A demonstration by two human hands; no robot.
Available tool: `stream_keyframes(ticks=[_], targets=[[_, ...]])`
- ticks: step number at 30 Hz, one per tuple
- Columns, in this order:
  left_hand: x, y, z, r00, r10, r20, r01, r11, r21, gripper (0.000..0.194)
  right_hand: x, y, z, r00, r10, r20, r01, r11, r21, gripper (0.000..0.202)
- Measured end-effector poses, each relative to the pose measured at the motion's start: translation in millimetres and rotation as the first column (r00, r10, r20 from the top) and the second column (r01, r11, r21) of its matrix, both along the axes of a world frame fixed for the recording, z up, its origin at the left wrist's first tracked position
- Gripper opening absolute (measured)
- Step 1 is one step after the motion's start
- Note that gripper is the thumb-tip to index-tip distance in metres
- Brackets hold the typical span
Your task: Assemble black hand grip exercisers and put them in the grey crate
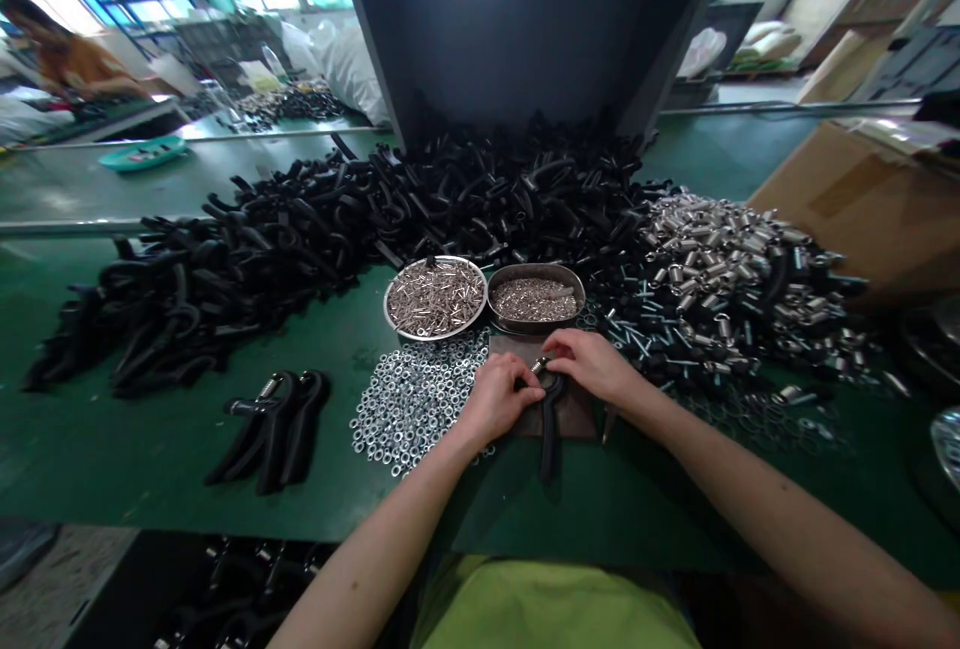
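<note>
A black curved handle lies over a brown plate, its straight end toward me. My left hand is closed on the handle's upper left side, fingers bent. Its upper right end is met by my right hand, whose thumb and forefinger pinch a small silver spring at the handle's top. Just beyond my hands stand a round dish of metal pins and an oval tin of tiny metal parts. Loose silver nuts spread left of my left hand.
Black handles are heaped across the back, before a tilted grey bin. Springs and screws pile up at right, near a cardboard box. Joined handles lie at left. Another person sits far left.
</note>
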State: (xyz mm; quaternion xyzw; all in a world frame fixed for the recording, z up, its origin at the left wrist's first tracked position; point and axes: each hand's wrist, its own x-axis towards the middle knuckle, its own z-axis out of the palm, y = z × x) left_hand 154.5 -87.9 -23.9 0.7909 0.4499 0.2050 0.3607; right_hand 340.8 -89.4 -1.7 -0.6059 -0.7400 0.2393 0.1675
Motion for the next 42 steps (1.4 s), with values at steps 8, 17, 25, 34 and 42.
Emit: stream_keyframes(ticks=[8,17,25,34,42], targets=[[2,8,-2.8,0.999,0.025,0.032,-0.02,0.99,-0.143,0.011,77,-121,-15.5,0.916,-0.271,0.297,0.266,0.962,0.057,0.024],[0,10,-7.1,0.997,0.049,0.055,-0.035,0.973,-0.227,0.012,75,-139,-14.6,0.905,-0.417,0.087,0.418,0.909,0.007,0.026],[3,11,-6.2,0.994,0.091,0.059,-0.07,0.954,-0.292,0.016,25,-104,41.3,0.902,-0.3,-0.311,0.379,0.894,0.238,0.044],[5,11,-8.0,0.992,0.117,0.045,-0.095,0.936,-0.34,0.015,14,-87,37.0,0.972,-0.195,-0.129,0.224,0.936,0.271,0.044],[6,11,-6.4,0.994,0.105,0.02,-0.095,0.956,-0.277,0.014,18,-83,10.5,0.982,-0.189,-0.023,0.19,0.981,0.032,0.043]])
